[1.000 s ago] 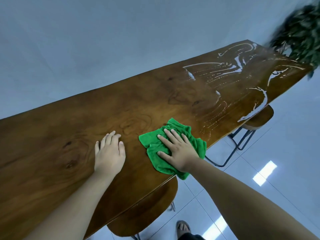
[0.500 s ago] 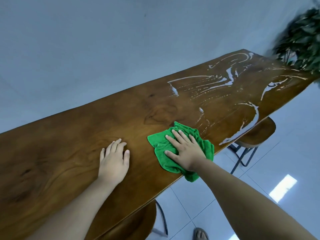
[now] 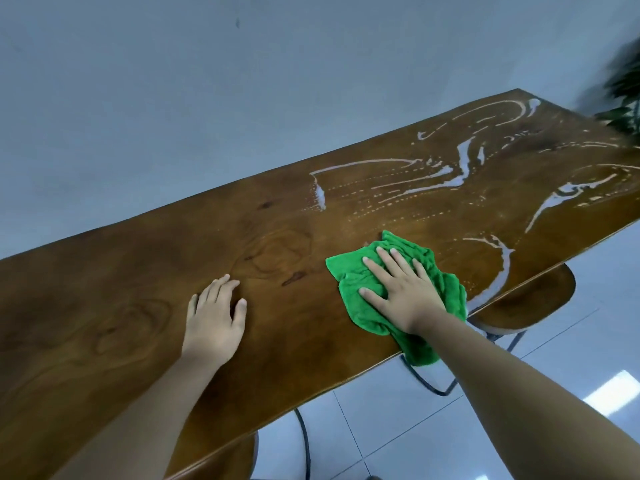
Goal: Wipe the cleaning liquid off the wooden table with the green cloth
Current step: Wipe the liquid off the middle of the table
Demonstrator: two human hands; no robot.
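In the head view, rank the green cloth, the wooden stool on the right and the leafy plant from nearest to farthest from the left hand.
Measured from the left hand, flat on the wooden table:
1. Green cloth, just to its right, under the right hand.
2. Wooden stool, further right, beneath the table's near edge.
3. Leafy plant, at the table's far right end.

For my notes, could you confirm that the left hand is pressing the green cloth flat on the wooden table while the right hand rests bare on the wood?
The hands are swapped. The head view shows the right hand pressing the green cloth on the wooden table, and the left hand resting bare on the wood.
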